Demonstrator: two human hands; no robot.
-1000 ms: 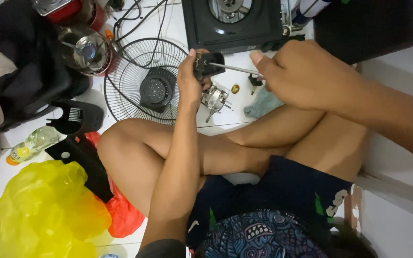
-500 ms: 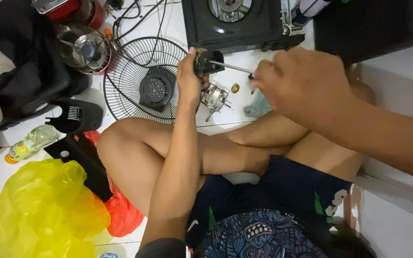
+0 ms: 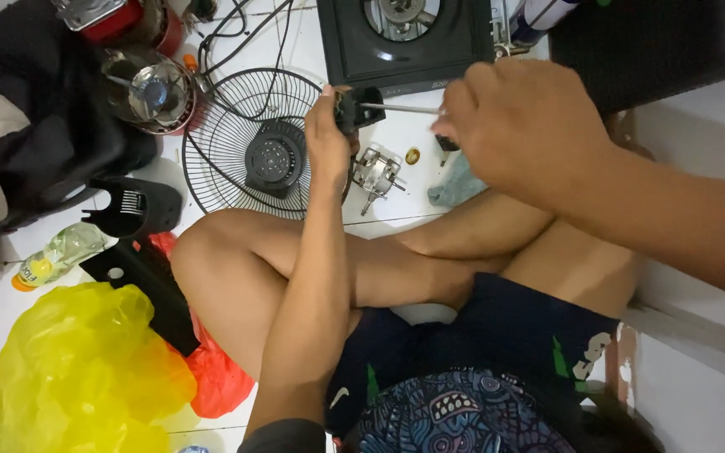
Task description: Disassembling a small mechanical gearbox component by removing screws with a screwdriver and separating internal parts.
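Note:
My left hand grips a small black fan part above the white floor. My right hand is closed on a screwdriver whose metal shaft runs left into that black part; its handle is hidden inside the fist. Just below the hands lies a small metal motor piece with a brass ring beside it. A black wire fan guard lies on the floor left of my left hand. I sit cross-legged, knees under both arms.
A black square fan housing sits at the top. A grey cloth lies by my leg. Black plastic fan pieces, a plastic bottle, a yellow bag, a red bag and dark clutter fill the left side.
My right hand has shifted slightly left and up, closer to the black part, with the screwdriver shaft still in it. My left hand has stayed in place.

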